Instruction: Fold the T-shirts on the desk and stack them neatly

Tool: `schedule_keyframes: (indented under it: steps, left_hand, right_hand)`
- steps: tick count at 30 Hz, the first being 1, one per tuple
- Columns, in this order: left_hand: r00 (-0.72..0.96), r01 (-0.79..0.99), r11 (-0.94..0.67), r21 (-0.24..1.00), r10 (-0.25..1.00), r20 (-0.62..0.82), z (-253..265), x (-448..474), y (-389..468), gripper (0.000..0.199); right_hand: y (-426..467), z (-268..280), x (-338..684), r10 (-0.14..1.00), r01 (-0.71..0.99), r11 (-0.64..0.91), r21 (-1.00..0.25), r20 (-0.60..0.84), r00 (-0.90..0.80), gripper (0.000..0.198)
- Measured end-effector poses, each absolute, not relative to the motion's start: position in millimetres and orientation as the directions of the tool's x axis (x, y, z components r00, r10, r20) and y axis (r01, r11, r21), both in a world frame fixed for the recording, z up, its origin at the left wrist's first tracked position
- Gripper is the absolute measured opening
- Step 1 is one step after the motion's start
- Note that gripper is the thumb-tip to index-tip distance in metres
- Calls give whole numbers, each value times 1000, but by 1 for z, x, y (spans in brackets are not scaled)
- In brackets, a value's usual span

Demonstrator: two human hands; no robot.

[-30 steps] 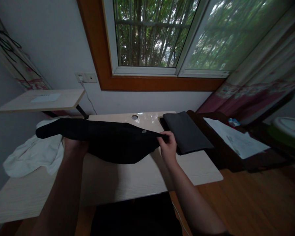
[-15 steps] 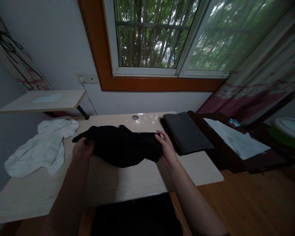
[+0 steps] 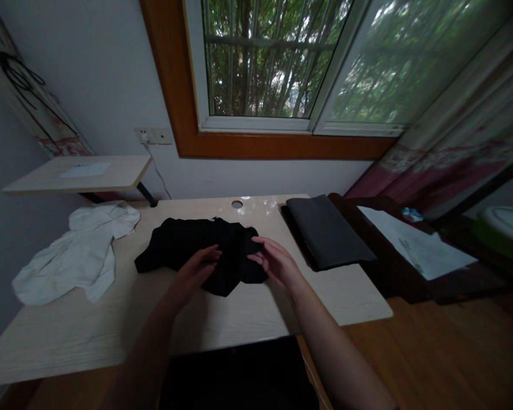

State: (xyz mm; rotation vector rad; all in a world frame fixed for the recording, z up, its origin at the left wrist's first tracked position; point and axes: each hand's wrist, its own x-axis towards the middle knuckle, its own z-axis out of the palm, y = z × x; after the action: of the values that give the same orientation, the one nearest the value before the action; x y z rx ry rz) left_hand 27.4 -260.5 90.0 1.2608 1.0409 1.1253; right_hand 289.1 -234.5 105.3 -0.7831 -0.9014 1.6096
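Observation:
A crumpled black cloth garment [image 3: 175, 244] lies on the pale wooden table [image 3: 239, 324] in front of me. Its folds are too dark to tell which kind of garment it is. My left hand [image 3: 196, 274] is over the near middle of the cloth, fingers stretched out and slightly apart. At the garment's right end is my right hand [image 3: 281, 266], its fingers curved and spread against the fabric. Neither hand shows a firm grip. A bunched white cloth garment [image 3: 79, 245] lies to the left.
A dark grey folder [image 3: 327, 233] lies at the table's right. A small raised shelf [image 3: 81, 173] stands at the back left, bearing a paper sheet. Beyond the right edge, a large paper [image 3: 414, 242] rests on a dark brown surface. A window is behind.
My left hand has let go of the garment's left end and moved right to its middle. My right hand has shifted slightly left; the right end is now gathered inward.

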Motion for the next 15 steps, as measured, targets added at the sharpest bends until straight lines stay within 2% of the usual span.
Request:
schedule_keyframes:
  steps: [2,4,6,9,12,15]
  left_hand:
    - [335,60,-40,997,942,17,91,42,-267,82]
    - [345,151,-67,986,938,11,87,57,-269,96]
    - [273,180,-32,983,962,-18,80,67,-267,85]
    - [173,92,70,993,981,-85,67,72,-263,57]
    - [152,-73,147,987,979,-134,60,64,-258,48]
    - [111,-235,232,944,971,-212,61,53,-257,38]
  right_hand:
    - [-241,110,284,944,-398,-140,-907,-1,-329,37]
    - [-248,115,283,900,-322,-141,-936,15,-436,38]
    - [-254,120,285,852,-282,-146,-948,24,-523,40]
    - [-257,124,292,823,-265,-139,-954,37,-567,41]
    - [-252,120,299,876,-274,-115,-955,33,-482,40]
    - [-238,106,305,955,-334,-50,-941,53,-292,35]
